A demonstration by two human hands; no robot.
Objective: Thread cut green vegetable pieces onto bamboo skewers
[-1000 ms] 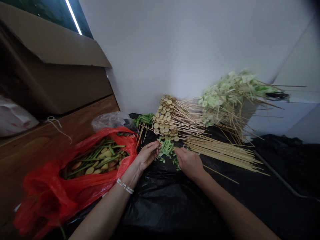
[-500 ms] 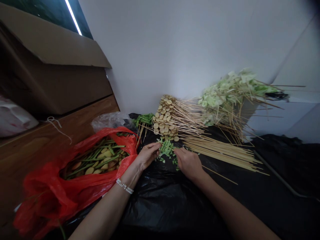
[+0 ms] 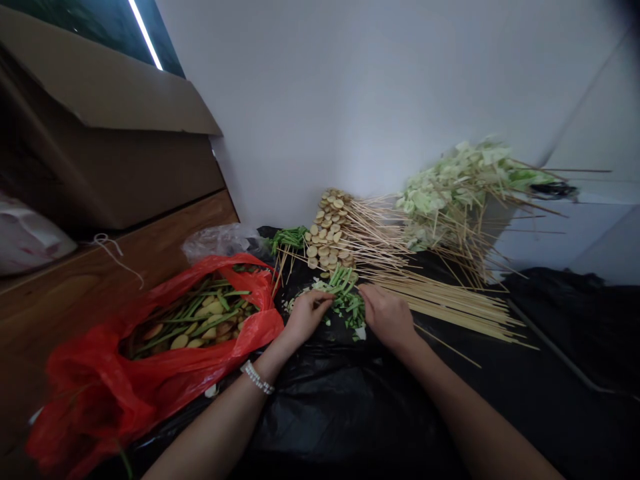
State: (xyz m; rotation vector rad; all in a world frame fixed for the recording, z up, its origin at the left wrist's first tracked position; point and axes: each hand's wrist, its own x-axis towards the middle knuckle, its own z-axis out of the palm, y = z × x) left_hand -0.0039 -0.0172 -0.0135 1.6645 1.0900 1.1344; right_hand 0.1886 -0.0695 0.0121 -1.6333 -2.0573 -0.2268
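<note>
Head view: left hand [image 3: 306, 317] and right hand [image 3: 387, 317] cupped over chopped green stems [image 3: 345, 300] on black plastic sheet [image 3: 320, 413], grip hidden, no telling if anything's pinched; both slightly further right than earlier, pile more spread.

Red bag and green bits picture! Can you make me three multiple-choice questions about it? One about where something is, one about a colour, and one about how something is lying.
1. Where is the bead bracelet?
A. On the right wrist
B. On the left wrist
C. On the cardboard box

2. What colour is the plastic bag beside the left hand?
A. Blue
B. White
C. Red

3. How do the chopped green stems by the right hand lie?
A. In a loose heap on the black plastic sheet
B. Packed in a glass jar
C. Hanging from a hook

Answers:
1. B, it circles the wrist of the left arm.
2. C, the bag shows bright red.
3. A, the pieces lie scattered on the sheet between the hands.
</note>
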